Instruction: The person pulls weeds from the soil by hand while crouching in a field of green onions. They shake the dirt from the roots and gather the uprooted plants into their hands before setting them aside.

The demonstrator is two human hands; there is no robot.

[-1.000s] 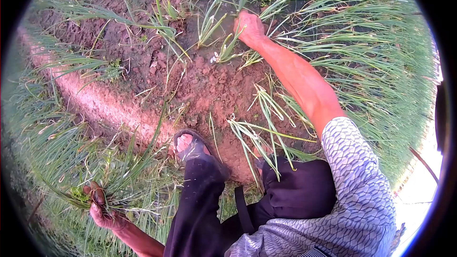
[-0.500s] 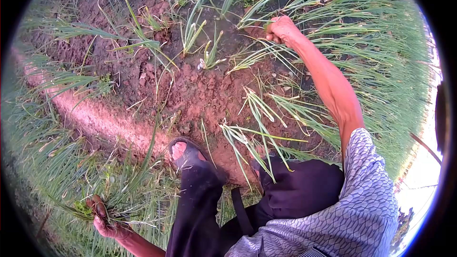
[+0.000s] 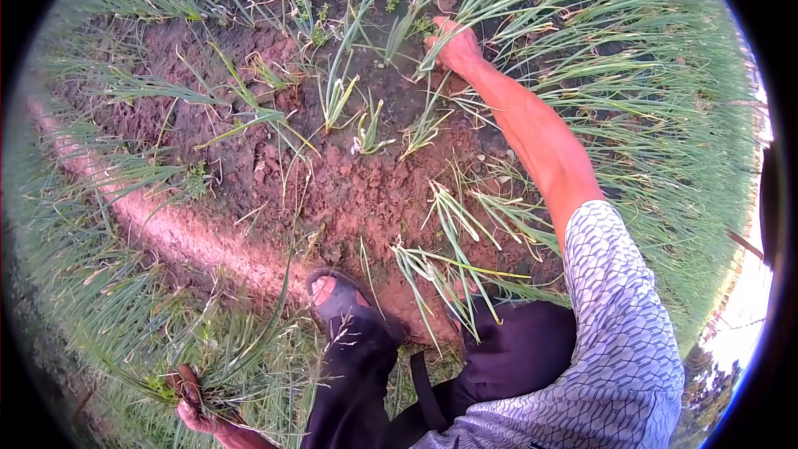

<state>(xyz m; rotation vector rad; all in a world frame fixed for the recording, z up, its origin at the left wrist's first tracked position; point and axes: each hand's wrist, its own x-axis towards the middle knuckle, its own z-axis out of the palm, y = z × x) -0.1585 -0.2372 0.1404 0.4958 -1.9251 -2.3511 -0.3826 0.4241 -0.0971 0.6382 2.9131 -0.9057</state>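
My left hand (image 3: 193,407), low at the left, is closed around a bunch of pulled weeds (image 3: 218,382) with green blades and darker, soil-stained stems. Up at the top centre, my right hand (image 3: 455,46) reaches down to the ground with its fingers curled in at a small leafy weed (image 3: 426,27). Its fingertips are partly hidden among the leaves. Just below that hand stands an onion plant (image 3: 422,135), with further onion plants (image 3: 336,100) to its left in the damp soil.
Uprooted-looking onion plants (image 3: 445,266) lie over the soil by my feet. My sandalled foot (image 3: 332,291) stands at the bed's edge, beside a pale raised soil ridge (image 3: 195,237). Dense onion rows (image 3: 648,125) fill the right side. Grass and weeds cover the lower left.
My right hand has moved left, away from the dense onion leaves and over to the small leafy weed. My left hand still grips its bunch. The view has shifted slightly.
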